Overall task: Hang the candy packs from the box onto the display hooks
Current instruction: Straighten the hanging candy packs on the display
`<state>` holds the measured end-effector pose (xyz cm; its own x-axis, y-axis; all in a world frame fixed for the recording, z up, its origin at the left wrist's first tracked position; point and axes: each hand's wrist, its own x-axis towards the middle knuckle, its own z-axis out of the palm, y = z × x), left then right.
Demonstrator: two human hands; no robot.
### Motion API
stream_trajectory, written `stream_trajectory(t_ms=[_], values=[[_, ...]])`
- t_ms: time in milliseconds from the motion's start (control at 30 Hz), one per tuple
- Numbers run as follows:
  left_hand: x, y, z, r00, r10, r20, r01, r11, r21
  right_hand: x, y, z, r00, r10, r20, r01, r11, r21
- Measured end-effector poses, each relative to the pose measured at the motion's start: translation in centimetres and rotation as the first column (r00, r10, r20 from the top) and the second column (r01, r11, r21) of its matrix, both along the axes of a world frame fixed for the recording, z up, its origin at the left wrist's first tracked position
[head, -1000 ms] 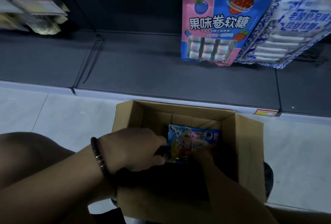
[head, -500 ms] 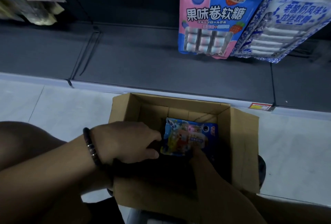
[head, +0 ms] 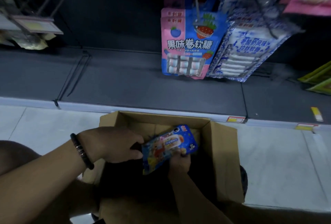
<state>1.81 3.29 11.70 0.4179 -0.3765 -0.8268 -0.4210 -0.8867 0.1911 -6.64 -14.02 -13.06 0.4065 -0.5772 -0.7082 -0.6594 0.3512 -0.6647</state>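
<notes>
An open cardboard box (head: pixel 222 153) sits on the floor in front of me. A blue candy pack (head: pixel 168 146) with bright cartoon print is tilted up above the box's inside. My right hand (head: pixel 179 163) grips the pack's lower edge from below. My left hand (head: pixel 116 144), with a dark bead bracelet at the wrist, pinches the pack's left edge. Above the shelf hang a pink-and-blue candy pack (head: pixel 188 44) on a display hook (head: pixel 197 8) and a blue-and-white pack (head: pixel 245 49) beside it.
A dark bottom shelf (head: pixel 116 76) runs across behind the box, with price tags (head: pixel 234 119) on its front edge. More packs hang at the top and right. A label holder (head: pixel 34 24) juts out at the left. Pale floor tiles surround the box.
The candy pack has risen out of the box and tilted to the right. Both hands came up with it. The camera has tipped upward, showing more of the hanging packs.
</notes>
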Motion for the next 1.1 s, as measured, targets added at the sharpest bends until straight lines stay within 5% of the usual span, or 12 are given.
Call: stream_trajectory(t_ms=[167, 367, 433, 533, 767, 900, 1100], values=[[0.7, 1.1, 2.0, 0.989, 0.036, 0.143, -0.034, 0.999, -0.015, -1.3, 1.7, 5.8, 0.997, 0.053, 0.057, -0.039, 0.972, -0.230], [1.6, 4.8, 2.6, 0.852, 0.426, 0.303, -0.351, 0.896, -0.273, -1.8, 1.2, 15.0, 0.915, 0.138, 0.378, -0.021, 0.954, -0.298], [1.3, 4.8, 3.6, 0.786, 0.575, 0.227, -0.451, 0.785, -0.425, -1.1, 0.8, 17.9, 0.867, 0.156, 0.473, -0.049, 0.972, -0.231], [0.2, 4.0, 5.5, 0.637, 0.756, -0.153, -0.620, 0.385, -0.683, 0.6, 0.3, 22.8, 0.771, 0.245, 0.588, -0.123, 0.963, -0.240], [-1.1, 2.9, 9.8, 0.550, 0.630, -0.548, -0.581, -0.183, -0.793, 4.1, -0.9, 33.5, 0.517, 0.542, 0.663, -0.240, 0.835, -0.496], [-1.5, 2.9, 11.6, 0.531, 0.645, -0.549, -0.453, -0.332, -0.827, 5.0, -0.3, 37.5, 0.434, 0.615, 0.659, -0.242, 0.784, -0.572], [-0.2, 4.3, 15.6, 0.534, 0.689, -0.489, -0.312, -0.377, -0.872, 6.7, 1.2, 41.1, 0.338, 0.679, 0.652, -0.282, 0.734, -0.618]])
